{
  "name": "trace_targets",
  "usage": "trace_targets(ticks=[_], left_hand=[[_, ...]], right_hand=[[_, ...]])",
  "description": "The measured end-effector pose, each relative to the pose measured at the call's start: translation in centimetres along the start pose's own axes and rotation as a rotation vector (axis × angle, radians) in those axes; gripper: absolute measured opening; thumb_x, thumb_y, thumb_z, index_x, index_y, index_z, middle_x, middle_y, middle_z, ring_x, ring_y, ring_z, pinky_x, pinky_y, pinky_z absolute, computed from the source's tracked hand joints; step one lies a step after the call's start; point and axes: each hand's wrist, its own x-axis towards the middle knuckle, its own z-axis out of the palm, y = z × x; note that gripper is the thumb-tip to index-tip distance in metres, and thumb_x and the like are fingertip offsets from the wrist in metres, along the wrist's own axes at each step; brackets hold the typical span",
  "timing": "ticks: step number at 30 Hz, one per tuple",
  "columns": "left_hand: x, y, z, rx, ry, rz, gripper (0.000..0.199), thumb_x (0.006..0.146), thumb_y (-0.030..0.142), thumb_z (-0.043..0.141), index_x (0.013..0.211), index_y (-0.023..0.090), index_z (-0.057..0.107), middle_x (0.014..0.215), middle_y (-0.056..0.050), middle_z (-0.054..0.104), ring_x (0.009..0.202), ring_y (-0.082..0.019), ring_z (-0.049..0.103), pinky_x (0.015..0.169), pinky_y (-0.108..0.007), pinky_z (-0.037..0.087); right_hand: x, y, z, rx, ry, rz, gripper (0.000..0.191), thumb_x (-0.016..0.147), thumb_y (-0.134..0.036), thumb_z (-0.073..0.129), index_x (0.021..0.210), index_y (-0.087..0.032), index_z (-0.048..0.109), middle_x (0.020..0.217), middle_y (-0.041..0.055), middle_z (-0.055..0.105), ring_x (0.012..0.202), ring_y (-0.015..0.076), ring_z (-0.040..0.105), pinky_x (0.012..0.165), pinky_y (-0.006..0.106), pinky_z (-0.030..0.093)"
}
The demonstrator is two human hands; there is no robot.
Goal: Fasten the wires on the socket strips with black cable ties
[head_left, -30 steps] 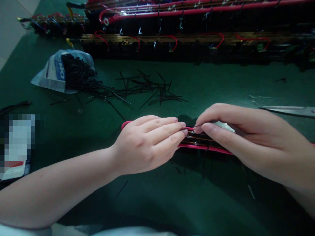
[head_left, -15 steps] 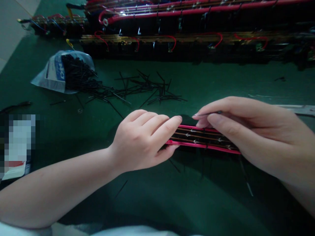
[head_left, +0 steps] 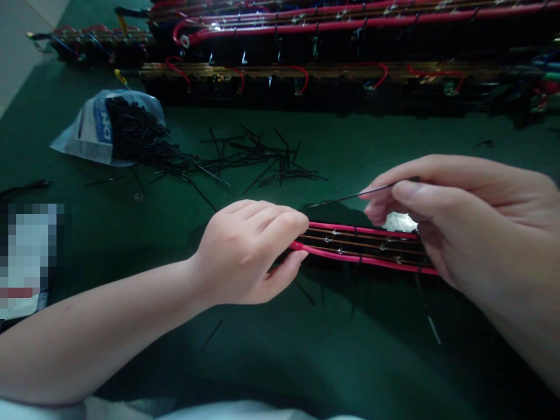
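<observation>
From my screen I see pink wires (brown strips striping between), a black zip tie, green tabletop.

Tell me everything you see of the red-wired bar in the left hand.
The bar is long and dark, with red wires along both edges and thin brownish, metal-looking strips between, dotted with shiny bits. Dark ties cross the wires. It slants slightly over the green table. The left hand grips its left end; the right hand hides the other, contact unclear.

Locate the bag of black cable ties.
In the head view, the printed plastic bag lies upper left on the green table, left of the loose cable ties.
</observation>
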Motion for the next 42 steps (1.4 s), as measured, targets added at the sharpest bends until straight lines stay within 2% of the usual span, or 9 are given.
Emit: trace_targets(ticks=[5,9,14,19,22,28,35,39,42], left_hand=[[0.03,0.05,0.19,-0.001,0.021,-0.004,0.022,0.097,0.031,0.06,0.112,0.016,0.062,0.096,-0.007,0.079,0.08,-0.02,0.076,0.072,-0.033,0.057],[0.01,-0.05,0.35,0.001,0.019,0.03,0.024,0.103,0.039,0.058,0.106,0.017,0.067,0.101,-0.008,0.081,0.09,-0.021,0.078,0.081,-0.035,0.057],[0.01,-0.12,0.18,0.048,0.081,0.053,0.013,0.101,0.022,0.062,0.09,0.018,0.069,0.119,-0.009,0.08,0.105,-0.022,0.077,0.09,-0.036,0.056],[0.12,0.04,-0.09,0.129,0.071,0.055,0.021,0.099,0.022,0.059,0.079,0.021,0.066,0.097,-0.003,0.081,0.085,-0.019,0.075,0.078,-0.034,0.054],[0.17,0.09,-0.09,0.178,0.072,0.068,0.023,0.098,0.021,0.06,0.075,0.021,0.064,0.093,-0.002,0.079,0.078,-0.017,0.072,0.072,-0.033,0.052],[0.2,0.01,-0.03,0.127,0.078,0.078,0.021,0.098,0.02,0.057,0.079,0.021,0.064,0.093,-0.003,0.078,0.08,-0.018,0.071,0.074,-0.033,0.054],[0.1,-0.21,0.31,0.115,0.035,0.118,0.01,0.1,0.026,0.061,0.094,0.019,0.065,0.1,-0.006,0.078,0.085,-0.02,0.072,0.075,-0.034,0.054],[-0.08,-0.36,0.42,0.103,0.029,0.132,0.017,0.101,0.037,0.064,0.102,0.019,0.063,0.102,-0.006,0.077,0.088,-0.02,0.072,0.074,-0.033,0.053],[-0.11,-0.26,0.23,0.102,0.011,0.111,0.017,0.099,0.037,0.065,0.102,0.02,0.064,0.103,-0.006,0.077,0.088,-0.02,0.072,0.076,-0.034,0.052]], right_hand=[[0.38,-0.27,-0.29,-0.097,-0.196,-0.089,0.019,0.087,-0.025,0.067,0.073,-0.03,0.078,0.074,-0.0015,0.074,0.066,0.0171,0.065,0.059,0.03,0.053],[0.62,-0.49,-0.2,-0.172,-0.361,-0.218,0.017,0.091,-0.028,0.066,0.085,-0.031,0.081,0.084,-0.0001,0.078,0.074,0.0202,0.071,0.063,0.032,0.055],[0.85,-0.41,-0.24,-0.168,-0.42,-0.273,0.016,0.094,-0.03,0.065,0.091,-0.03,0.081,0.082,-0.0009,0.078,0.072,0.0164,0.07,0.06,0.028,0.053],[0.8,-0.38,-0.31,-0.233,-0.435,-0.228,0.02,0.093,-0.041,0.067,0.082,-0.026,0.075,0.075,0.0005,0.073,0.064,0.0174,0.065,0.053,0.029,0.048],[0.81,-0.26,-0.42,-0.248,-0.446,-0.24,0.024,0.094,-0.043,0.068,0.079,-0.025,0.072,0.07,-0.0002,0.07,0.06,0.0157,0.061,0.05,0.027,0.045],[0.8,-0.03,-0.5,-0.251,-0.401,-0.193,0.025,0.095,-0.047,0.067,0.082,-0.026,0.073,0.068,-0.0008,0.067,0.057,0.0155,0.056,0.05,0.028,0.044],[0.46,0.21,-0.36,-0.128,-0.269,-0.1,0.011,0.091,-0.039,0.074,0.087,-0.029,0.072,0.079,-0.0011,0.071,0.071,0.0178,0.065,0.064,0.031,0.052],[0.51,0.14,-0.34,-0.06,-0.257,-0.045,0.013,0.09,-0.04,0.074,0.085,-0.028,0.071,0.082,-0.0007,0.072,0.067,0.0157,0.063,0.056,0.029,0.049],[0.61,0.02,-0.35,-0.06,-0.219,-0.059,0.01,0.089,-0.035,0.073,0.083,-0.027,0.071,0.081,-0.0001,0.072,0.065,0.0151,0.062,0.051,0.028,0.047]])
